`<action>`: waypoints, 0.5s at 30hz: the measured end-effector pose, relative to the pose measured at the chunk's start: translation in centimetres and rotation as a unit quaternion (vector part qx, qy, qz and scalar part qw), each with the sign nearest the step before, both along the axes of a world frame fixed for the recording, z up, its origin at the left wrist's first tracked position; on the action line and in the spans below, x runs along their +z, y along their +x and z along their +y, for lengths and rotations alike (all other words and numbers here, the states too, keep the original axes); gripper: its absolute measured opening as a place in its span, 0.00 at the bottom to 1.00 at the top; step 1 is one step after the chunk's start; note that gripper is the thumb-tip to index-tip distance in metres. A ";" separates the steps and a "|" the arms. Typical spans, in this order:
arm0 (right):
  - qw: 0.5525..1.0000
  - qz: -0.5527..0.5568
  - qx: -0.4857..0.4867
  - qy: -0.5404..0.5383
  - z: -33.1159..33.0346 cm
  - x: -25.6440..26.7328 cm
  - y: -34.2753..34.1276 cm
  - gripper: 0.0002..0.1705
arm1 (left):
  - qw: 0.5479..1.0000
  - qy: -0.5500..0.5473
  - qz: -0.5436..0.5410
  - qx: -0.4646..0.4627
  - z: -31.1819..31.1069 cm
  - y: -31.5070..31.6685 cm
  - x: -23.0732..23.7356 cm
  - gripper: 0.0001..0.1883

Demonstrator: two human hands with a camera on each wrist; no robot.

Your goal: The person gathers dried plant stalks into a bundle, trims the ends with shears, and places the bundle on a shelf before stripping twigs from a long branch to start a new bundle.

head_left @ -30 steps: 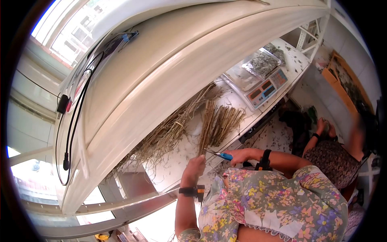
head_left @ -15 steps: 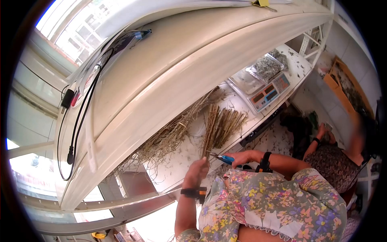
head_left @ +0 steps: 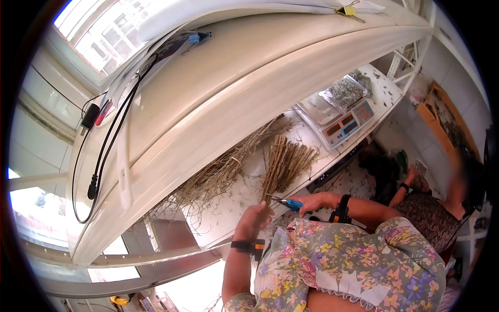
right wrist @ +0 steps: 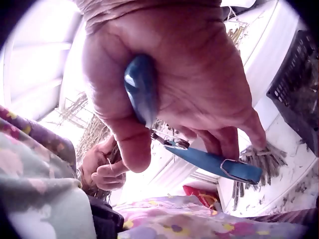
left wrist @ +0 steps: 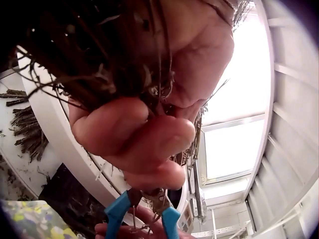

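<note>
Straw-brown twigs [head_left: 218, 174] lie in a loose heap at the left of the white surface [head_left: 223, 213]; they look light and springy, the thin ends likely to tangle. Next, near the surface's edge, the left hand [head_left: 254, 216] clutches a bunch of stems [left wrist: 84, 59], its fingers folded closely round it. Dry and stiff, these should weigh little and snap if bent hard; a firm hold round the whole bunch seems best, as single stems could slide out. Just beyond, a fanned pile of short stems [head_left: 293, 158] rests on the surface. Further right, the right hand [head_left: 312, 202] grasps blue-handled clippers [head_left: 292, 203], spread partway: the handles stand apart, one under the thumb, one against the fingers. Their tips reach the held bunch; whether they touch it, I cannot tell.
</note>
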State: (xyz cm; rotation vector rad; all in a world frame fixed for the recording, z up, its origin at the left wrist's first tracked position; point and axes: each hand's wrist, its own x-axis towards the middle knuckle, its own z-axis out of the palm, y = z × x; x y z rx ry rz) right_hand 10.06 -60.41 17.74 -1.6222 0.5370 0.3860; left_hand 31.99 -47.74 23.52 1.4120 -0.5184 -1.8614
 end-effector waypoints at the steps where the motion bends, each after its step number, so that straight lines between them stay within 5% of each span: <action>1: 1.000 0.014 0.008 0.005 -0.1 0.6 0.1 0.50 | 1.000 0.010 -0.002 -0.015 -0.1 0.2 -0.3 0.22; 10: 0.999 -0.003 -0.025 0.034 0.1 0.2 0.7 0.49 | 0.999 -0.017 0.045 0.006 -0.1 -0.6 -0.4 0.25; 15: 0.998 -0.036 -0.046 -0.025 0.3 -2.8 0.9 0.23 | 0.999 -0.006 0.026 0.041 -0.3 -1.2 1.9 0.20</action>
